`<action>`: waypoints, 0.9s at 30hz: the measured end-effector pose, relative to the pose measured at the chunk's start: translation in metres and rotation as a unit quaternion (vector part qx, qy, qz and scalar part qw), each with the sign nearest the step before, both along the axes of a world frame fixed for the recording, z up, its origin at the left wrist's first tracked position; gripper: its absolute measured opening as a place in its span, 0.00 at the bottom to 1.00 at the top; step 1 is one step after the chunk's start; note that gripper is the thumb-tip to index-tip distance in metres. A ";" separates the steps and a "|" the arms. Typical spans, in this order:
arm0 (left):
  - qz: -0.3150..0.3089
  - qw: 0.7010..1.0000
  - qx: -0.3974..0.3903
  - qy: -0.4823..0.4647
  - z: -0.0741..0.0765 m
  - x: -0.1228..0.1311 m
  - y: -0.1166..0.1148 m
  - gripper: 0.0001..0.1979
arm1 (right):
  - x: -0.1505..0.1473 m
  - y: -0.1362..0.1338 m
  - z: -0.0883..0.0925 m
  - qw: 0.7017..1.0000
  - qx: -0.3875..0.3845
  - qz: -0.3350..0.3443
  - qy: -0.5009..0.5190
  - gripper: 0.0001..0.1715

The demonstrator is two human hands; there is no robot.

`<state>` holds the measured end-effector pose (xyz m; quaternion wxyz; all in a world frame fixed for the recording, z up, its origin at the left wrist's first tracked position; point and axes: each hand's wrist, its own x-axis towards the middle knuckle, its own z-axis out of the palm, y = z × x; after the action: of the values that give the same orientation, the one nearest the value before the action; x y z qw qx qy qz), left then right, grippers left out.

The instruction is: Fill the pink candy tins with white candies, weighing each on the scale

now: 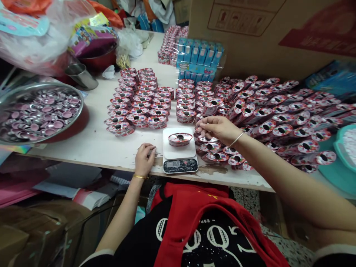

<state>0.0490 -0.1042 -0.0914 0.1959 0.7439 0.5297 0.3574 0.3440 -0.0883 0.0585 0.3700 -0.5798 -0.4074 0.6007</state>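
A small white digital scale (pixel 180 152) sits at the table's front edge with its display lit. On its pan stands one oval red-and-pink printed carton (pixel 180 139) with a dark hole in its top. Just left of the scale, my left hand (pixel 145 159) rests on the tabletop, fingers loosely bent and apart, holding nothing. My right hand (pixel 215 128) hovers over the cartons right of the scale, its fingers pinched together. Whatever lies between those fingertips is too small to make out. Under it stand more oval cartons (pixel 210 147).
Rows of matching cartons (pixel 141 98) stand behind the scale; many lean at right. A steel bowl (pixel 80 115) of small pink-and-silver pieces is at left, near a metal cup (pixel 82 76). Blue packs (pixel 198 55) and a large cardboard box (pixel 250 40) stand behind. A turquoise basin (pixel 339 144) is right.
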 end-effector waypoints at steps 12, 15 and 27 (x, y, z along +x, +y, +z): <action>0.003 1.000 -0.002 0.004 0.000 -0.001 0.001 0.09 | -0.039 0.009 -0.014 0.956 0.155 0.147 -0.200 0.11; 0.006 1.000 -0.002 0.006 -0.003 -0.002 0.002 0.10 | -0.046 0.015 -0.021 0.942 0.153 0.178 -0.239 0.10; -0.107 0.986 0.082 0.103 0.063 0.033 0.013 0.33 | -0.026 -0.002 0.016 0.998 0.043 0.055 0.010 0.18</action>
<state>0.0816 -0.0911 -0.0289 0.1158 0.8426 0.4334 0.2980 0.3176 -0.0907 0.0749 0.3652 -0.5339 -0.4603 0.6080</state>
